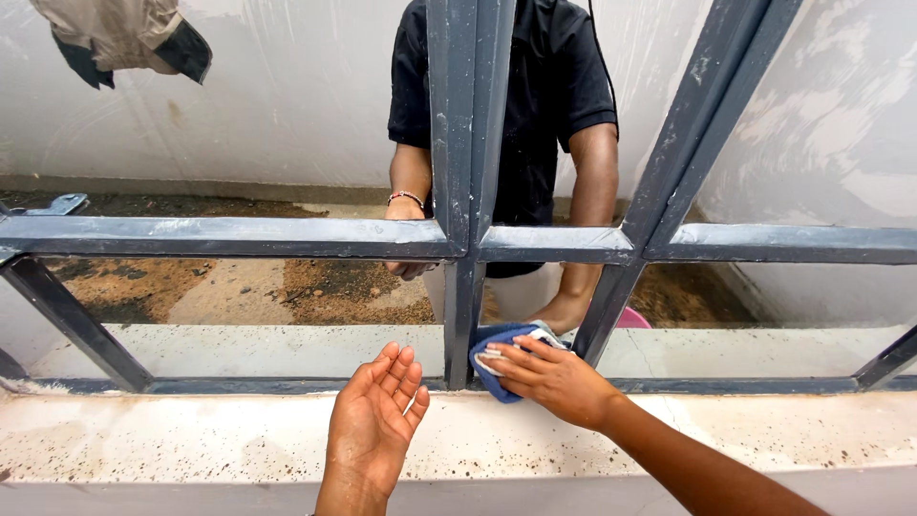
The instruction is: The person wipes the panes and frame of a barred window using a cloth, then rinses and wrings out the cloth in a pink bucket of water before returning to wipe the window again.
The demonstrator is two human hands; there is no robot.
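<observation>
Left hand (374, 425) raised, palm open, fingers together and extended; right hand (549, 377) palm-down, fingers spread flat, forearm reaching in diagonally.

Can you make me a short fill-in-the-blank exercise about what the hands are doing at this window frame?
1. The right hand presses a ____ cloth against the grey metal frame.
2. The left hand hovers over the ledge with its fingers ____.
3. The person beyond the frame wears a ____ shirt.

Missing words: blue; open; black
</observation>
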